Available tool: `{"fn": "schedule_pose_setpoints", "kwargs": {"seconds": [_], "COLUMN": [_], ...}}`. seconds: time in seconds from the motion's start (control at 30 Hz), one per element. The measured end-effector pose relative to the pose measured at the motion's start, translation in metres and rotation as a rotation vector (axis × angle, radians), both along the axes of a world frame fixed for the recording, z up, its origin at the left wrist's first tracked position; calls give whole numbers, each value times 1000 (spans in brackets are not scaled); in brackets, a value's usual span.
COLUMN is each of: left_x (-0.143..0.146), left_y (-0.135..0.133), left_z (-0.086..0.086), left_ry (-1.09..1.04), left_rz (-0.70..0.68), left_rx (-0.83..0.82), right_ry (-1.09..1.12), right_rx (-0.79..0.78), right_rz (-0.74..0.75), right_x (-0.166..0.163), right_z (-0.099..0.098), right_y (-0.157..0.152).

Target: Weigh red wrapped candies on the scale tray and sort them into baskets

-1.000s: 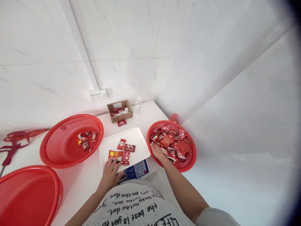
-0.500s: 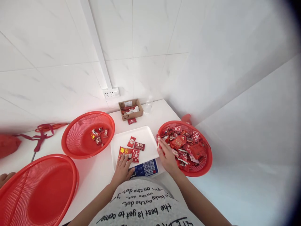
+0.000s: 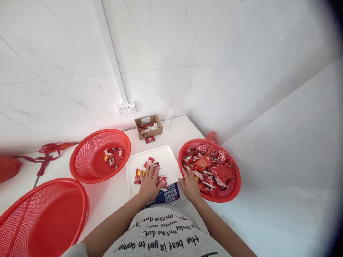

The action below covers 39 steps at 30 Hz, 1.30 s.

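Observation:
My left hand (image 3: 149,185) lies with its fingers spread over several small wrapped sweets on the white tray (image 3: 168,157) of a weighing scale. A yellow-and-red packet (image 3: 137,176) shows left of the fingers, and a red packet (image 3: 163,181) by the thumb. Above the fingertips is a small red sweet (image 3: 149,161), with a dark red one (image 3: 155,165) partly covered beside it. At the left rim of a red basket (image 3: 237,185) full of red-wrapped sweets rests my right hand (image 3: 190,185), fingers stretched out and nothing visible in them.
The scale's blue keypad (image 3: 170,192) faces me. Two more red baskets stand left, one holding a few sweets (image 3: 111,159), the nearer basket (image 3: 85,200) cut by the frame. Behind are a cardboard box (image 3: 142,135), a red packet (image 3: 150,139) and a clear bottle (image 3: 168,123).
My left hand has slid right and over the sweets on the tray. My right hand no longer shows the red-and-white packet and sits lower at the basket rim. A hand at the left edge is gone.

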<state>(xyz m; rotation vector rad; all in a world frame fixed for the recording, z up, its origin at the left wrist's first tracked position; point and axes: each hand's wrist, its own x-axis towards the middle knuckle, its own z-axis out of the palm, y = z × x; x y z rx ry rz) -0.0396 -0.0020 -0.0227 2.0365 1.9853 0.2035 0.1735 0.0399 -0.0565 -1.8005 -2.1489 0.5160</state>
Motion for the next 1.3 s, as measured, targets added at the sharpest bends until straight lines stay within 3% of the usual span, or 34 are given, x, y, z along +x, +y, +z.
{"fn": "schedule_pose_setpoints", "kwargs": {"seconds": [0.1,0.2,0.33,0.43,0.5,0.6,0.8,0.9,1.1,1.3], "left_x": [13,9,-17,-38,-46,-45,-13,-4,-6,-28], "left_y": [13,21,34,43,47,48,58,65,55,51], "left_z": [-5,-15,-18,-8,-1,4,-7,-12,-22,-13], "left_ry": [45,98,90,56,57,64,34,13,72,-10], "left_rz": [11,-45,-277,-471,-510,-446,118,237,129,-240], "left_rx": [-49,4,74,23,0,0,-3,-83,16,78], "right_ry": [5,18,31,30,27,11,-24,-43,-78,-87], "right_rx": [17,32,25,-4,-15,-20,-27,-35,-87,-103], "right_rz": [4,11,19,13,13,16,23,15,7,7], "right_x": [-1,-1,0,0,-1,-1,-2,-2,-5,-5], "right_z": [-4,-5,-4,-2,-1,0,-1,0,6,9], "right_y": [-3,-5,-5,-5,-5,-5,-5,-5,-6,-7]}}
